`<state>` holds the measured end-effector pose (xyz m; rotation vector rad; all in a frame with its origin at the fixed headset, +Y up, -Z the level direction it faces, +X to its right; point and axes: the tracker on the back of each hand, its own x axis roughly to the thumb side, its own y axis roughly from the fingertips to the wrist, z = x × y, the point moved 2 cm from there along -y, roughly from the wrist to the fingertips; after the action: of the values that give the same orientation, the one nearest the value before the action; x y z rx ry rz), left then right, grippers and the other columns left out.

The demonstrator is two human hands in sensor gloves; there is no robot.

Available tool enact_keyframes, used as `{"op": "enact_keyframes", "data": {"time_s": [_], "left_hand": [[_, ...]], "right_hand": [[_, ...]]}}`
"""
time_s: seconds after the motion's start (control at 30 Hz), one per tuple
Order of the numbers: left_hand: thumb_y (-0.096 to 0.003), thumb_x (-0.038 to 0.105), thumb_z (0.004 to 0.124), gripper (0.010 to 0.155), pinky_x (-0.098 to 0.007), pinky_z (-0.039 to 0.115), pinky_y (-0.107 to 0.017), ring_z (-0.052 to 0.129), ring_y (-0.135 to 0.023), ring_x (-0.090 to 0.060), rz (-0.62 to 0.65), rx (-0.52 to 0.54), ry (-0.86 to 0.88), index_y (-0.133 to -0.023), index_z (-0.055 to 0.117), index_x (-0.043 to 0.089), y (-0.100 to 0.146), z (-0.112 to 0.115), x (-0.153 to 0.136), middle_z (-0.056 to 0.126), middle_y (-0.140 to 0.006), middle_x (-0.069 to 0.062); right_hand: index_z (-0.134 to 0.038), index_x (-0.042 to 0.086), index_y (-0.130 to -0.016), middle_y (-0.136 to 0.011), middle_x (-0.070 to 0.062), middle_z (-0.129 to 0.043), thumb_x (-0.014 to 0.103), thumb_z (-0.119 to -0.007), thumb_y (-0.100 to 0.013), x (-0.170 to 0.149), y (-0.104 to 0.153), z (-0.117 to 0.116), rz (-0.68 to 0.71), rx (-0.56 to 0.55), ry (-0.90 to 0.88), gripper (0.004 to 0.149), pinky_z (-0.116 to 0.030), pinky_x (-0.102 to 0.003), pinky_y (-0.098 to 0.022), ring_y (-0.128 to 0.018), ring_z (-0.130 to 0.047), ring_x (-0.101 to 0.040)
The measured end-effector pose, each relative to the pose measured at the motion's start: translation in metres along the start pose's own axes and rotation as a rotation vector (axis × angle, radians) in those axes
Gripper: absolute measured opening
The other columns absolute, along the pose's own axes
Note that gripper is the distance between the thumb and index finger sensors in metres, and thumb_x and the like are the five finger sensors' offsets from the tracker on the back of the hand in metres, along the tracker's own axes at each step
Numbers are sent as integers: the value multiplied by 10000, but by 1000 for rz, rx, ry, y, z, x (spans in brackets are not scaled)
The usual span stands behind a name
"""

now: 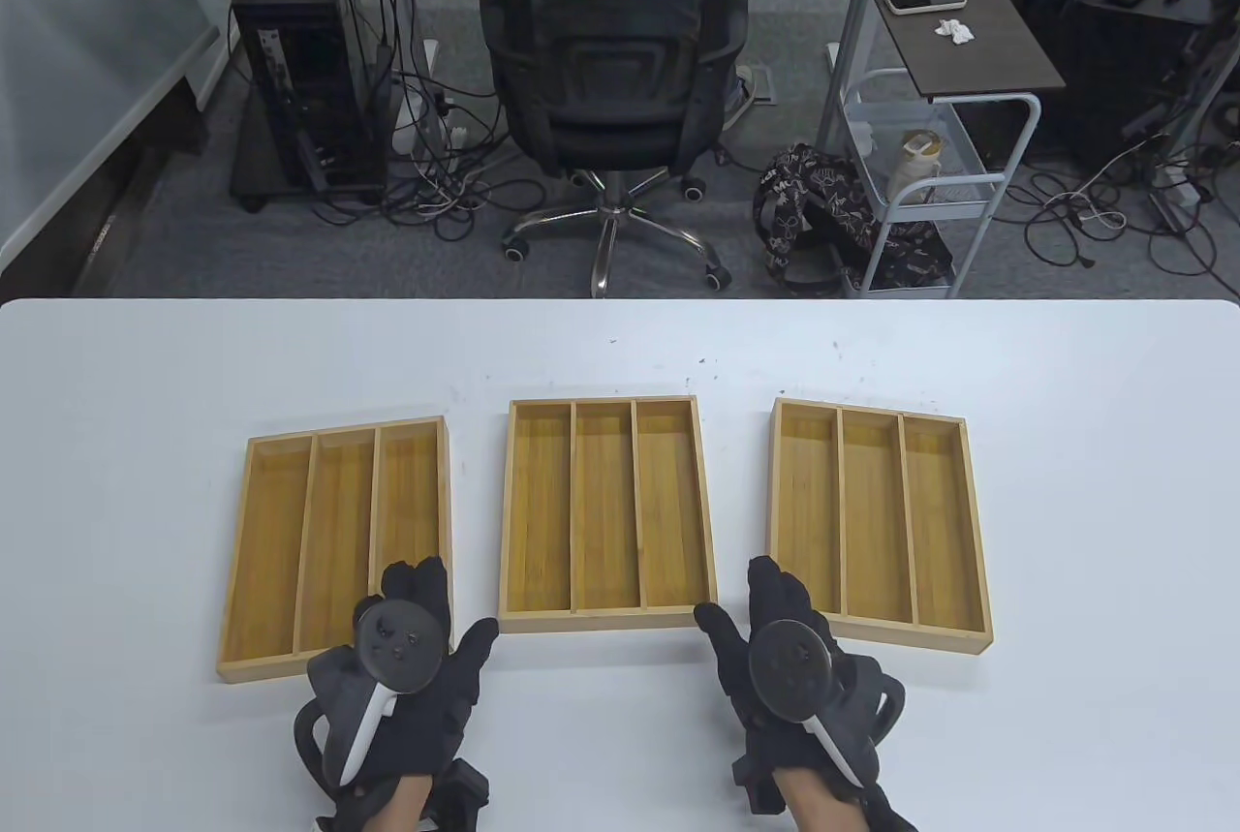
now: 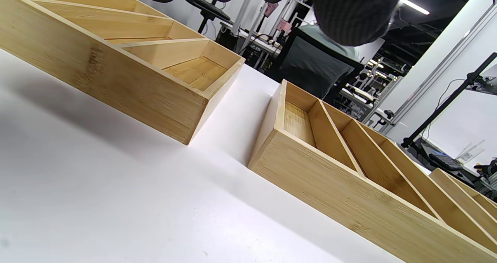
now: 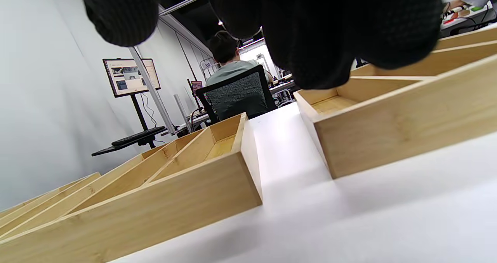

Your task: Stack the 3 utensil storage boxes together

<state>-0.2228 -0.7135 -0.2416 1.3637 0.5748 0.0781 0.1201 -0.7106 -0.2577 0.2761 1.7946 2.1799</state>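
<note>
Three bamboo utensil boxes, each with three compartments, lie side by side on the white table: the left box [image 1: 334, 541], the middle box [image 1: 605, 512] and the right box [image 1: 877, 522]. None lies on another. My left hand [image 1: 417, 667] hovers over the near right corner of the left box [image 2: 116, 65], fingers spread, holding nothing. My right hand [image 1: 785, 658] hovers by the near left corner of the right box [image 3: 404, 115], fingers spread, holding nothing. The middle box also shows in the left wrist view [image 2: 349, 177] and the right wrist view [image 3: 155, 193].
The white table [image 1: 620, 348] stretches beyond the boxes. Behind its far edge stand an office chair [image 1: 610, 86], a computer tower [image 1: 300, 96] and a wire cart [image 1: 930, 173].
</note>
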Motion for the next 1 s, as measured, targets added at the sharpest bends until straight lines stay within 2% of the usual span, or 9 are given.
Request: {"op": "enact_keyframes", "data": {"time_s": [0.17,0.3,0.4,0.6,0.67,0.73,0.8,0.83,1.0], "left_hand": [[-516,694,664,806,-669,384,-828,384,-1239,-332,0,-13,4,-1180,272,459,-2,1,-1,257,-1309,72],[-517,692,664,804,-670,382,-828,382,-1238,-335,-1,-26,28,-1180,274,458,-3,1,-4,255,-1309,70],[-517,692,663,805,-670,381,-828,382,-1238,-334,1,-29,38,-1180,273,457,-4,0,-5,253,-1309,70],[-518,692,663,803,-670,381,-828,381,-1238,-338,10,-33,54,-1180,275,457,-4,0,-5,255,-1309,68],[-518,692,663,803,-671,380,-827,381,-1238,-336,10,-39,60,-1180,275,457,-5,1,-5,255,-1309,67],[-518,692,662,804,-669,380,-828,380,-1238,-336,8,-44,59,-1181,271,457,-5,1,-5,252,-1309,68],[-519,692,661,803,-670,380,-828,380,-1238,-336,8,-52,60,-1181,273,456,-5,3,-5,252,-1309,69],[-519,691,661,801,-670,379,-828,379,-1237,-337,8,-54,61,-1180,273,458,-5,3,-5,251,-1309,69],[-520,691,661,801,-671,379,-827,379,-1237,-339,9,-46,70,-1181,274,456,-4,1,-6,252,-1309,67]], "right_hand": [[-669,63,-1034,-932,-273,-875,628,-760,-514,16,-23,-7,-50,61,104,772,-883,-421,-242,-403,-987,-309],[-707,42,-1003,-865,-271,-928,614,-783,-510,27,-47,-19,-110,164,158,759,-888,-395,-191,-313,-995,-272],[-717,23,-993,-839,-276,-945,621,-791,-505,31,-64,-35,-185,283,235,775,-893,-384,-177,-285,-999,-253],[-727,35,-992,-776,-243,-977,634,-770,-510,21,-79,-68,-286,425,313,770,-895,-369,-166,-259,-1001,-231],[-775,47,-954,-691,-186,-1012,628,-774,-506,19,-82,-73,-280,379,357,733,-892,-359,-146,-219,-996,-209],[-799,50,-922,-638,-143,-1015,612,-782,-508,16,-84,-78,-300,421,359,698,-887,-357,-137,-196,-990,-206],[-815,59,-888,-576,-107,-1027,583,-799,-506,18,-85,-80,-291,397,365,648,-887,-355,-121,-166,-986,-190],[-828,72,-857,-537,-85,-1026,533,-793,-522,19,-84,-83,-292,415,329,571,-890,-357,-120,-153,-987,-180],[-850,46,-793,-464,-125,-1006,452,-794,-535,15,-83,-85,-256,378,245,484,-882,-351,-97,-112,-960,-155]]}}
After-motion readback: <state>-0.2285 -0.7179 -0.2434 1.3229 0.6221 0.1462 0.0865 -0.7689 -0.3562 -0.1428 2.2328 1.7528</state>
